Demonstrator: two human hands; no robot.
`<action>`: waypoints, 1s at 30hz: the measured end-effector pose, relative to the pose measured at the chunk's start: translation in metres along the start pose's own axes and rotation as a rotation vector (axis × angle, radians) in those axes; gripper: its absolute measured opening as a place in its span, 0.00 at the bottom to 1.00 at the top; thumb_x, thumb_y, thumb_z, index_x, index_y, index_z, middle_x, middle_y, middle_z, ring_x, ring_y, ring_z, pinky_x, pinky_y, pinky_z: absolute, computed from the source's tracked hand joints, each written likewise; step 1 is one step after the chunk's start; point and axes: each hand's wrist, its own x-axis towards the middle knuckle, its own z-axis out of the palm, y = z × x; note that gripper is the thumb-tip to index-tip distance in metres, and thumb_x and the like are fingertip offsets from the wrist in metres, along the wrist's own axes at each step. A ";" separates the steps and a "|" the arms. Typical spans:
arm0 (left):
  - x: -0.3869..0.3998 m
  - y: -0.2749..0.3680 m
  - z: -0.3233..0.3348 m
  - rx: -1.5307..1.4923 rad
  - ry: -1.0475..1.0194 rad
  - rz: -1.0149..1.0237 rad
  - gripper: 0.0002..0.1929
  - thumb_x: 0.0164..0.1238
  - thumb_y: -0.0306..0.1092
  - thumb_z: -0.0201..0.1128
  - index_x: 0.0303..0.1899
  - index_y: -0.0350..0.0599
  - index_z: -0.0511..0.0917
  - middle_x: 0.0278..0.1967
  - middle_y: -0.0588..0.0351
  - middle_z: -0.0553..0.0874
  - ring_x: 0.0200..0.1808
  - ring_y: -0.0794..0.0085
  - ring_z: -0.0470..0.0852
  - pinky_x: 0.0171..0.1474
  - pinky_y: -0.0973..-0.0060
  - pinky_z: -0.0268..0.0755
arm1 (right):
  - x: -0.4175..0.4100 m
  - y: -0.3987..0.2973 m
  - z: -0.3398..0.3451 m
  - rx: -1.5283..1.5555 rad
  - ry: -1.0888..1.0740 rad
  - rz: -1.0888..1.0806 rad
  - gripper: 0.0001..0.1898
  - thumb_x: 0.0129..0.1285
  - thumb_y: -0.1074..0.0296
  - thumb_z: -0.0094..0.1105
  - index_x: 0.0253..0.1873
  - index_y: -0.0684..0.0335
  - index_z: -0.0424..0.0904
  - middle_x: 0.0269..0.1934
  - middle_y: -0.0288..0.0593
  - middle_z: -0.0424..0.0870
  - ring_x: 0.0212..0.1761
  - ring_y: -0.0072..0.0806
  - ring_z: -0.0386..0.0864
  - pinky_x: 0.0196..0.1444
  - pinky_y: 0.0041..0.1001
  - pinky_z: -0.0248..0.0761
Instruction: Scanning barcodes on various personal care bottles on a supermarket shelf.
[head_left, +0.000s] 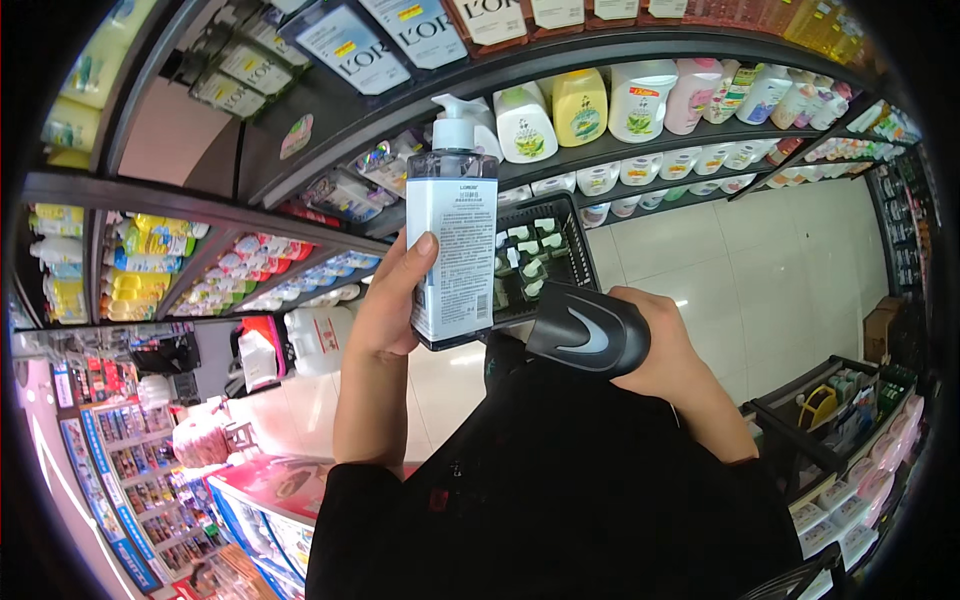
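My left hand grips a pump bottle with a pale blue pump head, held upright. Its white back label, covered in small print and a barcode, faces me. In my right hand is a black handheld barcode scanner with a grey curved mark on its top. The scanner is just right of the bottle's lower end, apart from it; its trigger side is hidden. Beyond both hands, a black plastic basket holds several pump bottles with white tops, partly covered by the bottle and scanner.
Dark shelves of body wash bottles run across the front. Large pump bottles stand on the upper shelf, close beyond my left hand. A white jug is at left on the tiled floor. Another stocked shelf borders the right.
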 end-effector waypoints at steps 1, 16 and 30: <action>0.003 0.000 -0.001 -0.045 -0.015 -0.004 0.35 0.76 0.48 0.65 0.73 0.36 0.65 0.61 0.47 0.82 0.62 0.63 0.83 0.64 0.64 0.76 | 0.002 0.000 0.001 -0.008 0.021 -0.002 0.24 0.42 0.70 0.76 0.47 0.68 0.82 0.40 0.52 0.86 0.41 0.53 0.87 0.43 0.38 0.80; 0.022 0.004 -0.027 -0.163 -0.083 -0.044 0.33 0.77 0.49 0.61 0.72 0.35 0.65 0.60 0.45 0.83 0.60 0.60 0.85 0.62 0.61 0.80 | 0.031 -0.001 0.031 0.117 0.037 0.040 0.27 0.45 0.69 0.78 0.52 0.70 0.81 0.45 0.53 0.88 0.45 0.47 0.89 0.47 0.34 0.80; 0.027 -0.042 0.056 -0.412 -0.151 -0.032 0.32 0.79 0.51 0.54 0.72 0.35 0.67 0.66 0.41 0.79 0.65 0.53 0.81 0.69 0.56 0.74 | 0.032 -0.005 0.023 0.605 0.170 0.165 0.31 0.57 0.68 0.81 0.63 0.67 0.77 0.53 0.44 0.88 0.53 0.24 0.83 0.59 0.28 0.76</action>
